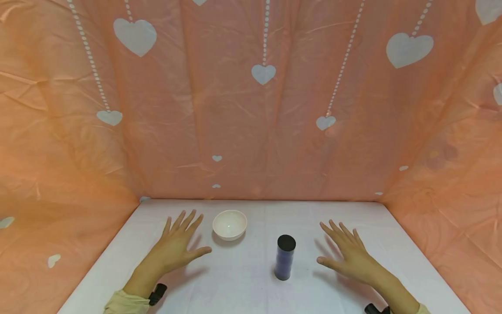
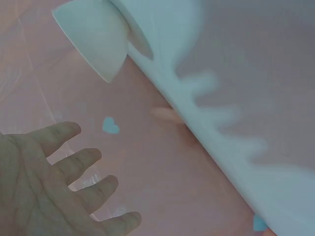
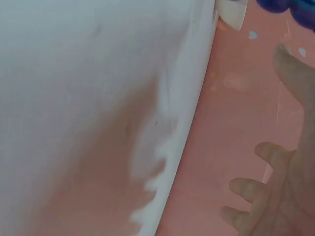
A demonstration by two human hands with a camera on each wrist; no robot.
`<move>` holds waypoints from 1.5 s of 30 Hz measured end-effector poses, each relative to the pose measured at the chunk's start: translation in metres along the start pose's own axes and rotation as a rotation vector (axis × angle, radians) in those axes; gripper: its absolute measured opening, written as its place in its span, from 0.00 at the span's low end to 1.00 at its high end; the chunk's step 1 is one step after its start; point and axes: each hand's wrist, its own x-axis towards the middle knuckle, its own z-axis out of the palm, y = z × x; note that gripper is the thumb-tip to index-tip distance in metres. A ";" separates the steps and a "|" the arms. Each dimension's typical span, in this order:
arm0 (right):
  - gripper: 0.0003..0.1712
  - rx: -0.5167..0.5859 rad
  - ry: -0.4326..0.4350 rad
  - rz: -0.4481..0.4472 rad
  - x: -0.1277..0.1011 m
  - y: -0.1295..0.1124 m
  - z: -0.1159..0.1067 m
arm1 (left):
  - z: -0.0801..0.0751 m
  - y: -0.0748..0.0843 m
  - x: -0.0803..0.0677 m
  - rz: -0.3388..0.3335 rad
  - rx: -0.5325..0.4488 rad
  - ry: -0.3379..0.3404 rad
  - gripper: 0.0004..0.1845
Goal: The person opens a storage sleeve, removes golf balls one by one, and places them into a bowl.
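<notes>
- Pale sleeves (image 1: 127,304) at the bottom left and bottom right edges of the head view, with a black device (image 1: 158,294) at each wrist.
- Left hand (image 1: 174,246), lower left of the frame: fingers straight and spread apart, thumb pointing right, just beside the bowl.
- Right hand (image 1: 349,259), lower right: fingers straight and slightly apart, thumb stretched towards the cylinder.
- Purple-blue cylinder (image 1: 284,261) with a black top, upright right of bottom centre, between the hands.
- White bowl (image 1: 229,226), upright, left of the cylinder and farther up the frame.
- White table (image 1: 235,292) beneath both; orange cloth (image 1: 227,109) with white hearts behind.
</notes>
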 end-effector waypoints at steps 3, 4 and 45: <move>0.53 -0.001 0.012 -0.035 -0.001 -0.004 0.004 | 0.002 0.003 0.002 0.014 -0.007 0.000 0.54; 0.53 -0.003 0.015 -0.047 -0.001 -0.005 0.006 | 0.003 0.004 0.003 0.019 -0.007 0.003 0.54; 0.51 0.191 -0.057 -0.242 0.005 -0.038 0.033 | 0.012 0.042 0.031 0.124 -0.027 -0.001 0.54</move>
